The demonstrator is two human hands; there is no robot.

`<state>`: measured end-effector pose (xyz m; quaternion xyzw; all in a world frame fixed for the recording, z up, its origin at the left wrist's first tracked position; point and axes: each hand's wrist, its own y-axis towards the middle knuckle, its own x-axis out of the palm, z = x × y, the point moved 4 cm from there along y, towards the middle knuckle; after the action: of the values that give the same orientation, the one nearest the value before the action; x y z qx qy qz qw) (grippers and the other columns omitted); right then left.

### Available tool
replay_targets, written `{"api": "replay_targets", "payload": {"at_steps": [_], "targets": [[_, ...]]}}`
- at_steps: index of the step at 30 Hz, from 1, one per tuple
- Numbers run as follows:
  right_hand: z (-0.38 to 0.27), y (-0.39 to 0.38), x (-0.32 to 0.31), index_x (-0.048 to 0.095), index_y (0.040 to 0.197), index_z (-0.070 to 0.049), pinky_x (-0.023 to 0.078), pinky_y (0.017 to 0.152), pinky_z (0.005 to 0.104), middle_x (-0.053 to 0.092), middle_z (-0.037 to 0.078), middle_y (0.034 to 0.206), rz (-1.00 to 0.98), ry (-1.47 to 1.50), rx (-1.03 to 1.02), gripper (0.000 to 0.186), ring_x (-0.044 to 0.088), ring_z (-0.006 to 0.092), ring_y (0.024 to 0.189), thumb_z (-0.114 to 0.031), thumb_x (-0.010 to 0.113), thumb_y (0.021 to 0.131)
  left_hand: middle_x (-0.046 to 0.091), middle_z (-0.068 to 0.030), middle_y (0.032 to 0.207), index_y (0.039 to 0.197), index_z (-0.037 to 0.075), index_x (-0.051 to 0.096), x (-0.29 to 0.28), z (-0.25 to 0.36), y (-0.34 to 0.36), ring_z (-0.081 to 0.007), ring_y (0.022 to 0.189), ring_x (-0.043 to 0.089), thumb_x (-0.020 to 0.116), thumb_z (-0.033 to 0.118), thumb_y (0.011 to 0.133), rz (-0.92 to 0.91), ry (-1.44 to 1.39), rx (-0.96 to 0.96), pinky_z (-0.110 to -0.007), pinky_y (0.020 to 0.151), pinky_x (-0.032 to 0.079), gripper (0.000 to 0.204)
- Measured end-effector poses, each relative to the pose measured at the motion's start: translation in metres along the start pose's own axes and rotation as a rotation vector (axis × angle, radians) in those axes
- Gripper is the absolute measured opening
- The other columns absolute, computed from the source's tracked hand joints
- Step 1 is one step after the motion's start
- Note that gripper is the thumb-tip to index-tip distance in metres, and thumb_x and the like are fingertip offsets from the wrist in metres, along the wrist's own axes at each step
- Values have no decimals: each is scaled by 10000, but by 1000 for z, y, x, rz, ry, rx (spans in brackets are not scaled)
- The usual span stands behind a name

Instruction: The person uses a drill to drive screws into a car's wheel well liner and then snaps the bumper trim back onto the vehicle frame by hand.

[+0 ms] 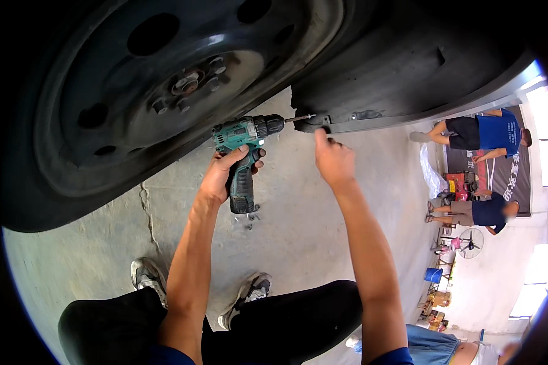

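Observation:
My left hand [220,173] is wrapped around the grip of a green and black cordless drill [236,137]. Its long metal bit [299,118] points right, with the tip at the lower edge of a black wheel arch liner [383,79]. Whether the tip touches the liner, I cannot tell. My right hand [335,159] is closed just below that edge. A small dark piece [326,129] shows at its fingertips, too small to name. Left of the liner is a car wheel with a dark steel rim [119,67] and exposed wheel nuts.
Several small metal fasteners [252,217] lie on the cracked concrete floor [304,231] below the drill. My shoes [249,295] are planted nearby. To the right are two people [496,132], a standing fan [470,243], a blue bucket [433,275] and cardboard boxes [441,299]. Another person [432,344] is at lower right.

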<state>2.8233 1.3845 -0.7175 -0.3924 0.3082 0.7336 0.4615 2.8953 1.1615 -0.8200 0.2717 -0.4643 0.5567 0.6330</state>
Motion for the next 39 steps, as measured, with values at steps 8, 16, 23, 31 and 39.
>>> {"api": "replay_targets", "payload": {"at_steps": [8, 16, 23, 31, 39], "targets": [[2, 34, -13, 551, 1383, -140, 585, 614, 392, 745, 113, 787, -264, -147, -139, 496, 741, 266, 700, -76, 558, 892, 689, -125, 1022, 1239, 41, 606, -9, -3, -3, -198, 827, 665, 689, 269, 940, 9, 4, -21, -315, 734, 551, 385], [5, 38, -11, 561, 1376, -127, 583, 655, 384, 749, 130, 819, -309, -77, -184, 478, 744, 282, 761, -67, 537, 903, 704, -125, 1002, 1192, 30, 630, -8, -2, -4, -202, 810, 670, 685, 224, 933, 26, -20, -28, -324, 723, 543, 328], [-5, 31, -5, 576, 1370, -136, 578, 635, 389, 749, 122, 807, -230, -157, -162, 486, 740, 263, 724, -71, 553, 890, 707, -122, 985, 1174, 31, 638, -6, -2, -3, -202, 799, 677, 699, 210, 927, 33, -13, -35, -327, 729, 548, 311], [-14, 11, -3, 576, 1377, -157, 570, 632, 408, 738, 93, 790, -144, -95, -99, 502, 730, 284, 705, -81, 564, 881, 701, -112, 1004, 1201, 35, 624, -15, -9, 3, -192, 809, 671, 702, 271, 935, 31, 36, -24, -318, 721, 545, 364], [-19, -22, -13, 619, 1026, -63, 558, 696, 462, 699, 125, 935, 236, 396, 141, 128, 684, 340, 829, -147, 606, 929, 715, -114, 987, 1171, 34, 640, -20, -10, 8, -194, 789, 678, 711, 240, 916, 59, 119, -4, -323, 705, 537, 336]]}}
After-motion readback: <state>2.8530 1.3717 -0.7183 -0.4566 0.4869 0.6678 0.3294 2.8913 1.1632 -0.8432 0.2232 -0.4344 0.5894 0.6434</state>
